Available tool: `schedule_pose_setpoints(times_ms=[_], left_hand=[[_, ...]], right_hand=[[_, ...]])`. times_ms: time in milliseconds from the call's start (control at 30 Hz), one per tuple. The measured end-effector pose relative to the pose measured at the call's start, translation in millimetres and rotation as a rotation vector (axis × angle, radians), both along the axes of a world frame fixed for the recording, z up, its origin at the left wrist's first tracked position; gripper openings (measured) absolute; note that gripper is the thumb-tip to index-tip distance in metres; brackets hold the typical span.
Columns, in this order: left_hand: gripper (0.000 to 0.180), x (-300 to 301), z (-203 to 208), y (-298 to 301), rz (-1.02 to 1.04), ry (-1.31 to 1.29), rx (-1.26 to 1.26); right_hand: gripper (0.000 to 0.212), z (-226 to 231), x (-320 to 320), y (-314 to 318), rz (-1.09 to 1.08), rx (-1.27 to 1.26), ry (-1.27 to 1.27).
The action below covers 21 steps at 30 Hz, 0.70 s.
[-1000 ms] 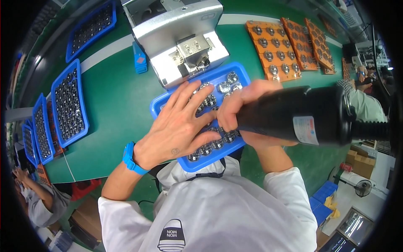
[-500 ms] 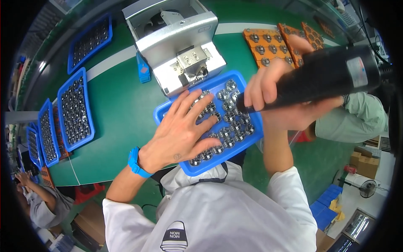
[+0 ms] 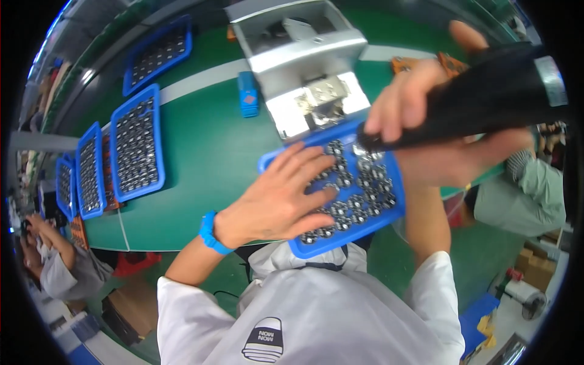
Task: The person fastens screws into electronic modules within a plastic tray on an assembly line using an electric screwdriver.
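Note:
A blue tray [image 3: 340, 242] holds several small round metal parts [image 3: 359, 213] close in front of me. Over its left side lies my left hand [image 3: 280, 191], fingers spread among the parts, with a blue wristband on that wrist. My right hand [image 3: 426, 140] is wrapped round a thick black electric screwdriver [image 3: 471, 97]. The tool slants down to the left, and its narrow end is over the far right part of the tray. Motion blur hides whether that end touches a part.
Just behind the tray stands a silver metal machine [image 3: 322, 100], with a blue block [image 3: 247, 94] at its left. Filled blue trays [image 3: 159, 146] line the green table's left side. Orange boards [image 3: 404, 64] lie far right. Other people [image 3: 61, 261] sit at left and right.
The whole view has shifted, so the machine, trays and table appear farther right. My left hand stays spread on the tray; the right keeps its grip on the electric screwdriver.

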<state>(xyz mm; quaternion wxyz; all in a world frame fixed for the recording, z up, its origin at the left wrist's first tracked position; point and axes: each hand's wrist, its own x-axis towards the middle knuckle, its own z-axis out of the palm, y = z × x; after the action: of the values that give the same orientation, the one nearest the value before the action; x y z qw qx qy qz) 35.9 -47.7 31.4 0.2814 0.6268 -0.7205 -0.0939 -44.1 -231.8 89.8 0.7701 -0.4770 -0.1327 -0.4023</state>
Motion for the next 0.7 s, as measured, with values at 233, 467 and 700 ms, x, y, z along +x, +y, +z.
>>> schedule_pose_setpoints(times_ms=[233, 467, 700], left_hand=[[0.048, -6.2, -5.2, 2.4, -0.017, -0.144, -0.028], [0.047, -9.7, -7.0, 2.5, 0.009, -0.167, -0.033], [0.044, -2.8, -5.2, 5.7, 0.024, -0.032, 0.014]], right_hand=[[0.095, 16.1, 24.0, -27.6, 0.123, -0.199, -0.192], [0.098, 4.4, 20.9, -9.7, 0.025, -0.105, -0.13], [0.095, -2.0, 30.5, -10.1, 0.048, -0.128, -0.222]])
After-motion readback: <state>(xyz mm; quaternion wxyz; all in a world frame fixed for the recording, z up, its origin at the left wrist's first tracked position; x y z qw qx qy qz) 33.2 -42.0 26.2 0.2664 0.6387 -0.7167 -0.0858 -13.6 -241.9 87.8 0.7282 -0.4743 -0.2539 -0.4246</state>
